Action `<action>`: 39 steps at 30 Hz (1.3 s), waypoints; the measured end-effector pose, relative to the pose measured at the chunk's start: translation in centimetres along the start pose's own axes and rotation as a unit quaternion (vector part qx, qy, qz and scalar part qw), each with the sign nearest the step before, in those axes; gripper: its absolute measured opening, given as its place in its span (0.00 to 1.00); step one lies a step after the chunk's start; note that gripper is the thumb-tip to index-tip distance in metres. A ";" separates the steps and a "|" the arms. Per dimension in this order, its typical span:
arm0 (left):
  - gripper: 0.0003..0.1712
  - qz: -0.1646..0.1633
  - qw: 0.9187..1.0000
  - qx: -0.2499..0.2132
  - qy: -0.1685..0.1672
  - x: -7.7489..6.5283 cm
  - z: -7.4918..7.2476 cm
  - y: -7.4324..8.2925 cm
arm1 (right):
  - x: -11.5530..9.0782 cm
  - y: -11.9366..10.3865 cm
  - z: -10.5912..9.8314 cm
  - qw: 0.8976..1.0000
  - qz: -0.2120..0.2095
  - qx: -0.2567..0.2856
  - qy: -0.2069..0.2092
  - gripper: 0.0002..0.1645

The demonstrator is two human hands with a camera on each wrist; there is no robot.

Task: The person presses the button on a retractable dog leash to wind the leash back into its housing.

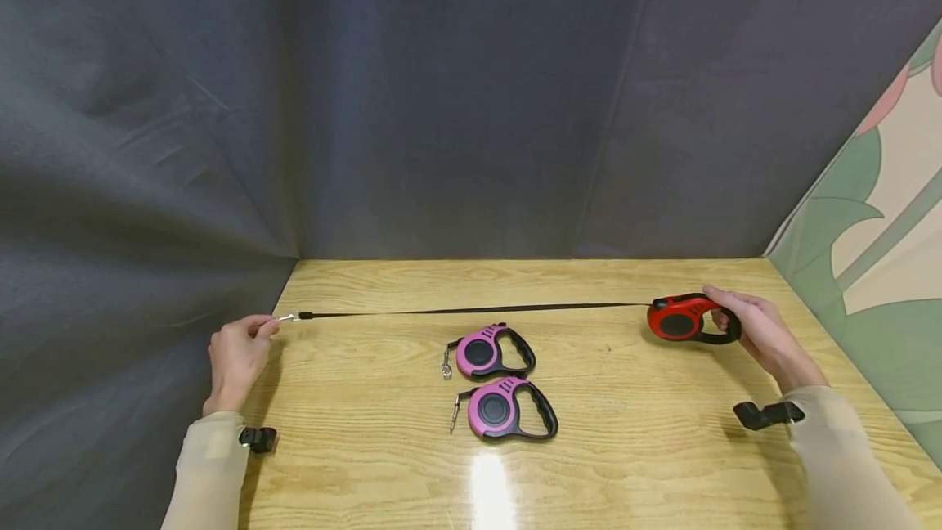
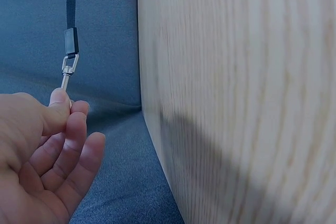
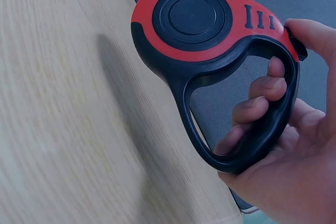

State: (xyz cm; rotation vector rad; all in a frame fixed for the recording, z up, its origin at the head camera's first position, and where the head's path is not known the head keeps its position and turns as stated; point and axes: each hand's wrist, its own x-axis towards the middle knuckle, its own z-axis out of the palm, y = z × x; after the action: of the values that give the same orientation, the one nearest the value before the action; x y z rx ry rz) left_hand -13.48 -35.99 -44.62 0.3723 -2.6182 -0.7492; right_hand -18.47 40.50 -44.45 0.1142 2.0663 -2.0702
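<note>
My right hand (image 1: pixel 761 334) grips the black handle of a red retractable dog leash (image 3: pixel 192 17), fingers through the loop. In the right wrist view the thumb rests by the black button (image 3: pixel 297 44) on top. A black strap (image 1: pixel 471 311) runs out of the casing, stretched nearly straight across the table to the left. At its far end, my left hand (image 1: pixel 239 354) pinches the silver snap hook (image 2: pixel 65 80) between thumb and forefinger. The hook's lower part is hidden in the fingertips. The red casing hangs above the tabletop and casts a shadow.
Two pink retractable leashes (image 1: pixel 480 352) (image 1: pixel 495 409) lie one in front of the other mid-table, their handles to the right and metal hooks to the left. The wooden table (image 1: pixel 353 464) meets a dark grey cloth (image 1: pixel 471 105) behind and at left; a floral panel (image 1: pixel 876 227) stands at right.
</note>
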 end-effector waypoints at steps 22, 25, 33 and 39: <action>0.14 -0.008 1.000 -0.005 -0.011 0.0 0.3 0.3 | 0.4 -0.2 1.0 1.000 0.009 -0.014 -0.008 0.19; 0.13 -0.010 1.000 -0.004 -0.015 0.0 0.3 0.3 | 0.4 -0.1 1.1 1.000 0.011 -0.017 -0.008 0.19; 0.13 -0.002 1.000 0.001 -0.017 -0.1 0.5 0.4 | 0.6 -0.1 1.6 1.000 -0.003 -0.020 -0.018 0.18; 0.13 0.000 1.000 0.000 -0.014 -0.1 0.6 0.5 | 0.6 0.0 2.0 1.000 -0.010 -0.021 -0.014 0.20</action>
State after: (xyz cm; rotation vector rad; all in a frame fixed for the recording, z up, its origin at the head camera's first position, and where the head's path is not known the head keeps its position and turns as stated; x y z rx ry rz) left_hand -13.67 -35.29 -44.82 0.3628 -2.6448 -0.7609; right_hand -18.92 38.42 -44.52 0.0588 2.1017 -2.0274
